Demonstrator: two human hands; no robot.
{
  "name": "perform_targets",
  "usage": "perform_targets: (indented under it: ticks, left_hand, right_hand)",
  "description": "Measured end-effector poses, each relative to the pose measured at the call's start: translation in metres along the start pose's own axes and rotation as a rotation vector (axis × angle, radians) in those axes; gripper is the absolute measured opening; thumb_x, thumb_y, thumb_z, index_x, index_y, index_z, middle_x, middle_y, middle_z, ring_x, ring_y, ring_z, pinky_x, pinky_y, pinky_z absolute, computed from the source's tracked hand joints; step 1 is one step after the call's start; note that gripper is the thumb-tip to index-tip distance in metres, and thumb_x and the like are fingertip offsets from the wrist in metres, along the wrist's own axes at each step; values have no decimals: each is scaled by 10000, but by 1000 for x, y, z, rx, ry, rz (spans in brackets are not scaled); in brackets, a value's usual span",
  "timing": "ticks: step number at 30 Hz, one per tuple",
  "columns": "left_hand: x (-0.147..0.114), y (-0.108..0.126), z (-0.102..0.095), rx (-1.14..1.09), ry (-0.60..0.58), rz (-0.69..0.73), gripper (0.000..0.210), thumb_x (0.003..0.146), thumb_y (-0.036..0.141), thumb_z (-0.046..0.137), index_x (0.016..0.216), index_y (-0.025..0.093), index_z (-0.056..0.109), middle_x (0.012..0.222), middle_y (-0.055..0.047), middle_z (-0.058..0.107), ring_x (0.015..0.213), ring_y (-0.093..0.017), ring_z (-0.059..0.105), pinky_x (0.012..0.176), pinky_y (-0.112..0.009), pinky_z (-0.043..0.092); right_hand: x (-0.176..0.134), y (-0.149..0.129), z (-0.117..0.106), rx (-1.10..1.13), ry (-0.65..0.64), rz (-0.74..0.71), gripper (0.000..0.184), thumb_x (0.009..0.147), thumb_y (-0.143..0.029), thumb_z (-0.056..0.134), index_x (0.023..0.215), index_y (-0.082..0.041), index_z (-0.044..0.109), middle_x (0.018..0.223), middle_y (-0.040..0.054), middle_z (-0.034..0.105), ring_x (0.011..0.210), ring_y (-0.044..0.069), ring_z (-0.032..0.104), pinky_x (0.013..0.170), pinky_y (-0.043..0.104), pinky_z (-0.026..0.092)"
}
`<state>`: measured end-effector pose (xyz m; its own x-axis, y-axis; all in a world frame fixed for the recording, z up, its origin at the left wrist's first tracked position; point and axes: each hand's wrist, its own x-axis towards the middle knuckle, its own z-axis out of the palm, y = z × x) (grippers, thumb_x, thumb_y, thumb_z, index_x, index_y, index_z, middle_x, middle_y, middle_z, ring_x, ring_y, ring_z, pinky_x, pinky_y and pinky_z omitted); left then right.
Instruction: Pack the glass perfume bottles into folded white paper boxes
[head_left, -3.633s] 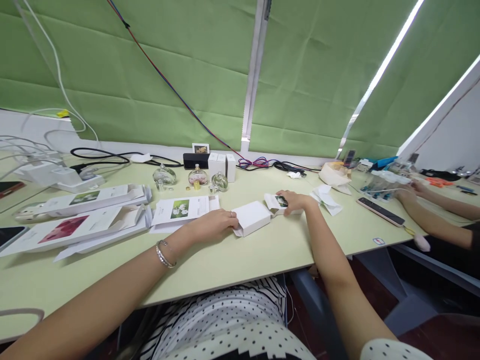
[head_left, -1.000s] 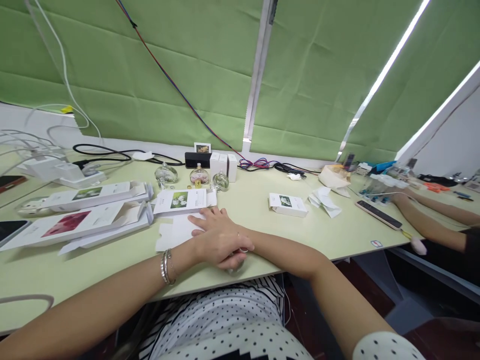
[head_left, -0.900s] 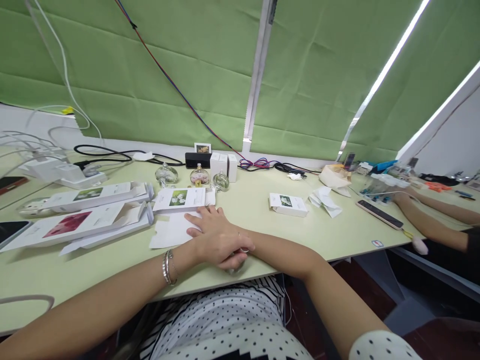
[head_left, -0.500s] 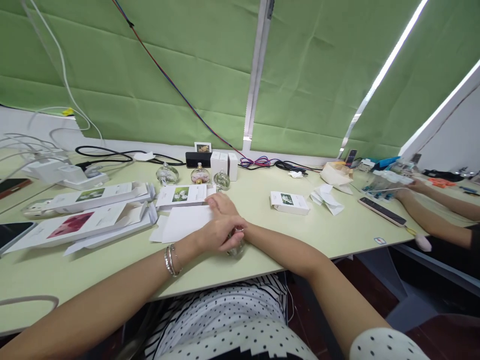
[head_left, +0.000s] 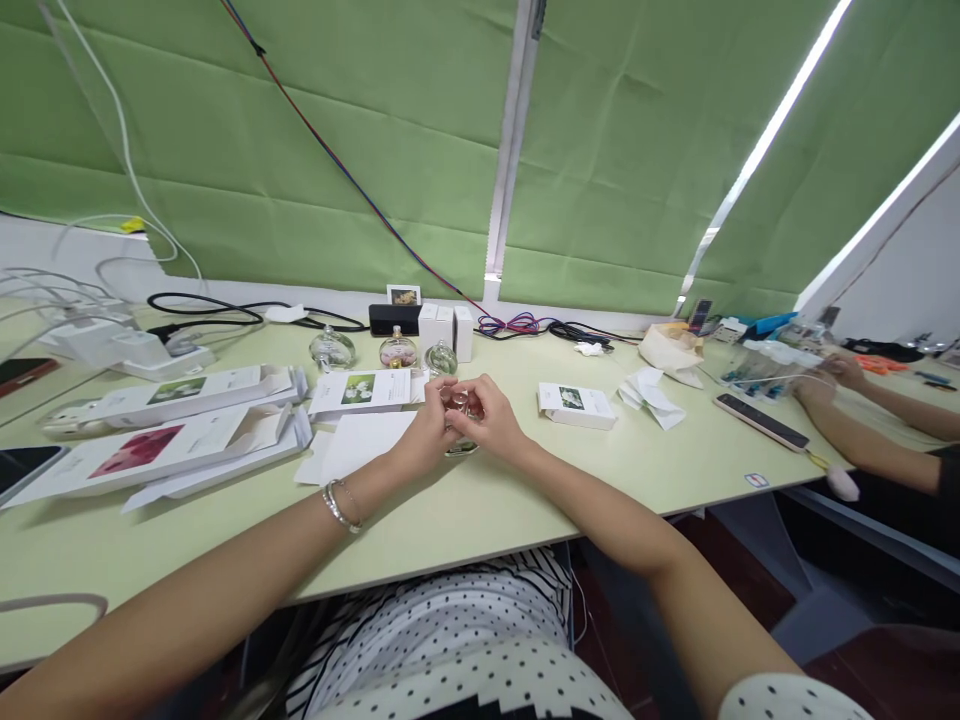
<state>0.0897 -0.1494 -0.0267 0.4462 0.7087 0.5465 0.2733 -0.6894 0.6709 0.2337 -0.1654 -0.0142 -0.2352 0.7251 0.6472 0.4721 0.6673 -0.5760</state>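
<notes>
Both hands meet over a small round glass bottle (head_left: 461, 447) near the middle of the table, mostly covered by my fingers. My left hand (head_left: 429, 428), with bracelets at its wrist, is closed on the bottle's left side. From the right, my right hand (head_left: 491, 418) curls its thumb and fingers about the bottle's neck. White sheet-like packaging (head_left: 371, 445) lies left of the hands, beside a flat white box with a flower picture (head_left: 360, 390). Behind them stand similar glass bottles, one clear (head_left: 332, 348), one with pink contents (head_left: 397, 350) and another clear (head_left: 441, 358).
Opened white cartons (head_left: 142, 450) lie at left near a power strip (head_left: 150, 355). Small white boxes (head_left: 446, 330) stand behind. To the right are a white carton (head_left: 576, 405), crumpled paper (head_left: 651, 398), a phone (head_left: 761, 422) and a co-worker's arms (head_left: 862, 420).
My right hand has drawn back from beyond my left wrist to the bottle. My left hand has moved up and forward, and the bottle now sits farther from the table edge between both hands.
</notes>
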Motion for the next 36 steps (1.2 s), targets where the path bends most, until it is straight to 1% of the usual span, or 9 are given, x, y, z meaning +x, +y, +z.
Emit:
perform_targets:
  ticks: [4, 7, 11, 16, 20, 22, 28, 32, 36]
  left_hand:
    - [2, 10, -2, -72, -117, -127, 597, 749, 221, 586, 1204, 204, 200, 1016, -67, 569, 909, -196, 612, 778, -380, 499]
    - [6, 13, -2, -69, -133, -134, 501, 732, 241, 603, 1139, 199, 314, 1040, -65, 564, 931, -204, 599, 754, -355, 504]
    - [11, 9, -4, 29, -124, -119, 362, 733, 273, 593, 1035, 186, 411, 1056, -62, 559, 952, -216, 580, 770, -355, 489]
    - [12, 6, -8, 98, -192, -174, 449, 723, 314, 614, 1102, 175, 417, 1012, -54, 610, 904, -223, 594, 760, -345, 467]
    - [11, 7, -9, 138, -231, -184, 390, 748, 370, 594, 1072, 184, 481, 925, -39, 643, 828, -211, 607, 733, -322, 453]
    - [11, 7, -9, 138, -240, -183, 342, 761, 378, 579, 1041, 195, 508, 900, -30, 651, 809, -204, 611, 717, -309, 450]
    - [9, 4, -7, 108, -242, -181, 335, 765, 373, 575, 1041, 193, 517, 895, -29, 655, 805, -194, 610, 704, -290, 442]
    - [9, 4, -8, 106, -257, -188, 334, 766, 370, 569, 1049, 200, 513, 823, -6, 645, 721, -180, 595, 642, -277, 429]
    - [9, 3, -8, 114, -254, -185, 340, 768, 375, 566, 1053, 194, 516, 834, -12, 643, 728, -181, 589, 649, -283, 424]
  right_hand:
    - [8, 1, -6, -70, -110, 47, 246, 820, -427, 548, 842, -184, 574, 760, 4, 484, 688, 144, 484, 687, 282, 429]
    - [10, 2, -10, -85, -116, 52, 242, 836, -415, 532, 823, -177, 578, 775, 16, 515, 727, 152, 504, 710, 279, 425]
    - [10, 9, -7, -29, -65, 13, 346, 853, -481, 487, 931, -162, 598, 837, 47, 552, 793, 167, 525, 737, 287, 428]
    - [15, 22, -7, 115, -66, -66, 509, 810, -646, 435, 912, -176, 603, 832, 51, 577, 771, 169, 542, 735, 303, 442]
    - [33, 31, -20, 333, 178, -18, 495, 831, -634, 405, 998, -193, 558, 867, 47, 577, 700, 139, 544, 682, 285, 459]
    - [45, 40, -25, 330, 253, 14, 458, 834, -601, 433, 1022, -198, 540, 888, 46, 577, 707, 134, 544, 679, 277, 460]
    - [74, 76, -6, 21, -276, 203, 233, 845, -388, 492, 853, -174, 585, 800, 5, 612, 738, 123, 564, 715, 246, 442]
    - [82, 91, 16, -67, -296, 250, 174, 831, -324, 522, 788, -172, 594, 755, -16, 603, 721, 130, 546, 704, 244, 423]
    - [85, 101, 32, -180, -192, 333, 160, 856, -284, 489, 842, -164, 593, 810, 18, 602, 791, 157, 542, 763, 272, 418]
